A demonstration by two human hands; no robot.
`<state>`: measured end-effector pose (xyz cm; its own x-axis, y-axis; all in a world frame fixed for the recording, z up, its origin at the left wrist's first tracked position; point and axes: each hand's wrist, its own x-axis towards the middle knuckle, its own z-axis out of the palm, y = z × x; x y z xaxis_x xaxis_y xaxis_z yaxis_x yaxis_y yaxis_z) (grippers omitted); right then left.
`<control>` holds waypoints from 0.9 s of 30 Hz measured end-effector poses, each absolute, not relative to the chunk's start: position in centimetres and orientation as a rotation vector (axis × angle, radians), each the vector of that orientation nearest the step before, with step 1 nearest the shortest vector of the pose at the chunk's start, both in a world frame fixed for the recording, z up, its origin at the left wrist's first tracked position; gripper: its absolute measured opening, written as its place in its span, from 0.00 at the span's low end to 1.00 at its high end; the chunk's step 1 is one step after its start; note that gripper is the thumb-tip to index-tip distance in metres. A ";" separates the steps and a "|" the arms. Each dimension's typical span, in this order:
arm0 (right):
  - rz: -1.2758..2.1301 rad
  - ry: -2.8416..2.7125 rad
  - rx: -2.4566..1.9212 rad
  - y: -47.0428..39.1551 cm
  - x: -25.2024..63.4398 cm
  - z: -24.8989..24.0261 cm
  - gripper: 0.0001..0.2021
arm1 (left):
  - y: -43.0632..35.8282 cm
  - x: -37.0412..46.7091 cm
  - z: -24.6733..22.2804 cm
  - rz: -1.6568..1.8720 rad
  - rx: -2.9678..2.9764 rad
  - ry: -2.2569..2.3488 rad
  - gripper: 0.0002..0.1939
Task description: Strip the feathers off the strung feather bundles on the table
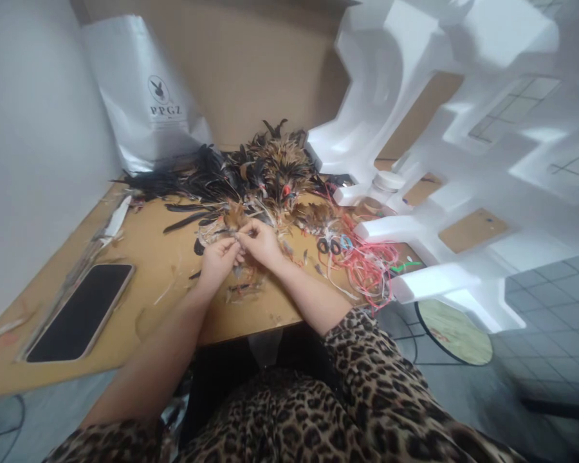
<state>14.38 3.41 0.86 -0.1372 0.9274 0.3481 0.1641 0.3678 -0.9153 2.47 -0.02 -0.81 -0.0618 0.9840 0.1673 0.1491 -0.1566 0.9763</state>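
My left hand (220,256) and my right hand (262,242) meet over the middle of the table, fingertips pinched close together. Between them a small tuft of brown feathers (234,216) sticks up from the fingertips, and both hands seem to grip its base. The exact spot where the fingers hold it is partly hidden. Just beyond the hands lies a large heap of black and brown feathers (275,161). Long dark feathers (159,184) spread to its left. Loose feather scraps (244,289) lie on the tabletop below my hands.
Black-handled scissors (329,245) and tangled red and white cords (367,267) lie to the right. A phone (80,315) rests at the left. A silver-white bag (145,96) stands behind. White foam pieces (439,283) crowd the right side, near a lidded jar (386,186).
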 end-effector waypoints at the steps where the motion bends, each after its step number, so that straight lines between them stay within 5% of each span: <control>1: 0.946 -1.568 -0.989 3.8 14.7 0.9 0.07 | -0.1 2.5 -0.8 1.300 1.404 1.304 0.09; 14: 0.721 -1.490 -1.401 9.0 26.2 0.5 0.06 | 0.1 2.3 -1.5 1.328 1.364 1.334 0.16; 27: 0.228 -1.837 -1.982 8.0 26.1 -0.1 0.11 | 0.2 1.5 -0.7 1.408 1.224 1.430 0.15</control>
